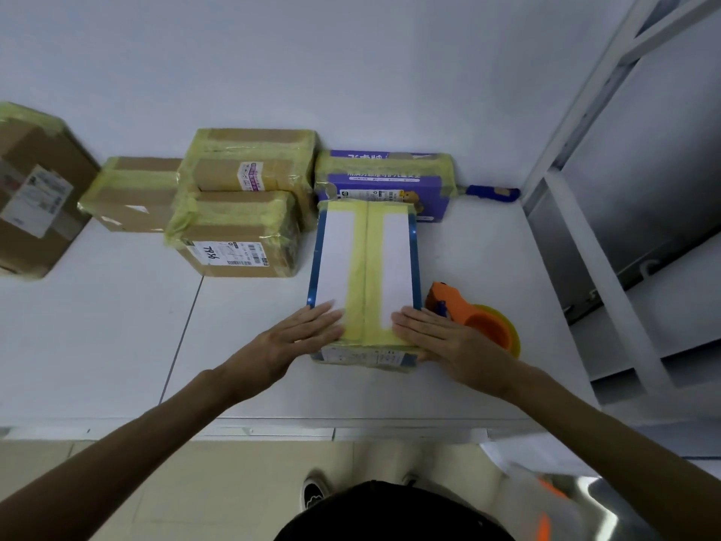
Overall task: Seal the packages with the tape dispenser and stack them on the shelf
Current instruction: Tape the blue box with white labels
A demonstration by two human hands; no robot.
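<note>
A white box with blue edges (pixel 335 259) lies on the white table (pixel 117 326), with a strip of yellow tape running along its top seam. My left hand (pixel 296 337) rests flat on the box's near left corner, fingers straight. On the near right corner my right hand (pixel 441 337) presses flat in the same way. An orange tape dispenser (pixel 468 314) with a yellow tape roll lies on the table just right of the box, beside my right hand.
Several taped cardboard boxes (pixel 238 232) stand along the wall at the back left. A purple taped box (pixel 386 181) sits behind the white box, and a blue handle (pixel 493 193) lies to its right. A white metal shelf frame (pixel 608 236) rises on the right.
</note>
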